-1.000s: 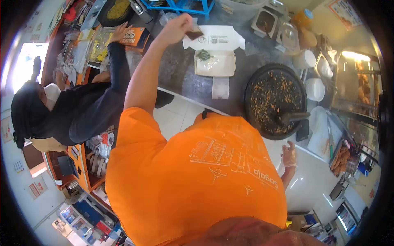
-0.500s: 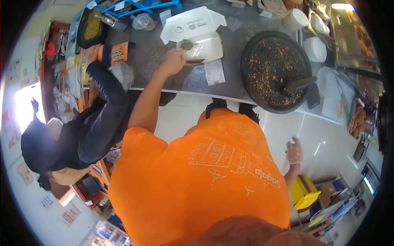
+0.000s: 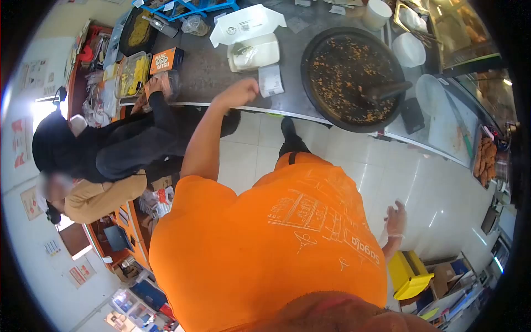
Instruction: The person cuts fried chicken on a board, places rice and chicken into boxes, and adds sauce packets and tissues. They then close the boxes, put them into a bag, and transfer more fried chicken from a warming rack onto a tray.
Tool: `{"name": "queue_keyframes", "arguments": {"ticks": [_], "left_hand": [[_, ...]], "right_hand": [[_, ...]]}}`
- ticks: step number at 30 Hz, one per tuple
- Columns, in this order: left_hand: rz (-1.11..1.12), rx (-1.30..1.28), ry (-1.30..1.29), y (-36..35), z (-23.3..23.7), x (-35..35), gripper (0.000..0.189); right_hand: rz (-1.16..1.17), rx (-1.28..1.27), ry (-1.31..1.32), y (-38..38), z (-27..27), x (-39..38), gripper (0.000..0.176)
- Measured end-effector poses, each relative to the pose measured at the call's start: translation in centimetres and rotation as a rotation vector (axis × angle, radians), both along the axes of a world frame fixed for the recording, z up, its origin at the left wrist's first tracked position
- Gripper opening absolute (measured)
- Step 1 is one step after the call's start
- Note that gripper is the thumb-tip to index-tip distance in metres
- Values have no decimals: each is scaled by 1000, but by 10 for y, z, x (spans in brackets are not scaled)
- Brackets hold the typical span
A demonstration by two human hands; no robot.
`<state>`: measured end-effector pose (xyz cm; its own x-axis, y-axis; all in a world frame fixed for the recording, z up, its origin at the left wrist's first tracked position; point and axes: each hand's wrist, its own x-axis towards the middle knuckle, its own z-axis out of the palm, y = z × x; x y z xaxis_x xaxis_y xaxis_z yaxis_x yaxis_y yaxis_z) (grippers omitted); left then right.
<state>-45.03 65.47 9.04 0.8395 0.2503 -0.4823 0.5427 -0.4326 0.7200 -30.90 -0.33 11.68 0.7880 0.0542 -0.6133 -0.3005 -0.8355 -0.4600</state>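
Observation:
My left hand [image 3: 238,93] is over the front edge of the metal counter, fingers curled in, with nothing visible in them. Just right of it lies a printed paper receipt [image 3: 271,81]. Behind the receipt sits a white takeaway box [image 3: 270,53], its printed lid [image 3: 247,25] folded back; something greenish lies inside, partly lost in glare. My right hand [image 3: 395,219], in a clear glove, hangs low at my right side over the floor, fingers apart, holding nothing. A large dark stone mortar [image 3: 345,72] with brown crumbs holds a dark pestle [image 3: 390,89].
A co-worker in black [image 3: 133,149] stands left, one hand by a clear container near an orange box [image 3: 167,60]. A tub of yellow food [image 3: 133,76] is beside them. White bowls [image 3: 408,50] stand right. A yellow bin [image 3: 409,275] is on the lower right.
My left hand has come away from the takeaway box, back towards the counter edge. The view has shifted to the right. The co-worker's arm has moved from the orange box to the container.

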Motion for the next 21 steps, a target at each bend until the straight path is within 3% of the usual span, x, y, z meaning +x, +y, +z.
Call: {"name": "queue_keyframes", "arguments": {"ticks": [1, 2, 4, 6, 8, 9, 11, 14, 16, 17, 21], "left_hand": [[73, -169, 199, -33, 9, -1, 18], [-86, -143, -12, -49, -44, -17, 17], [-133, -221, 227, -107, -72, -24, 16], [-90, -318, 312, -165, -131, -44, 19], [-237, 79, 106, -222, -223, -92, 21], [-186, -7, 291, -253, -227, -105, 23], [-518, 80, 570, -297, -234, -126, 27], [-385, 49, 612, -313, -233, -160, 28], [-326, 38, 654, -308, -230, -154, 28], [-282, 41, 671, -304, -231, -148, 28], [-155, 47, 666, -296, -248, -84, 29]], "right_hand": [[-7, -14, 1, -22, -3, 1, 47], [-16, -26, 2, -43, -8, 0, 47], [-20, -29, -16, -104, -41, 0, 47], [-10, -43, -3, -138, -54, 8, 47], [4, -69, 37, -144, -42, 20, 48], [33, -69, 44, -148, -44, 27, 47], [72, -72, 43, -161, -50, 46, 45], [483, -28, -322, -207, -102, 69, 46], [427, -103, -230, -186, -62, 95, 47], [194, -90, -85, -148, -18, 101, 46], [148, -148, -141, -157, 14, 135, 46]]}}
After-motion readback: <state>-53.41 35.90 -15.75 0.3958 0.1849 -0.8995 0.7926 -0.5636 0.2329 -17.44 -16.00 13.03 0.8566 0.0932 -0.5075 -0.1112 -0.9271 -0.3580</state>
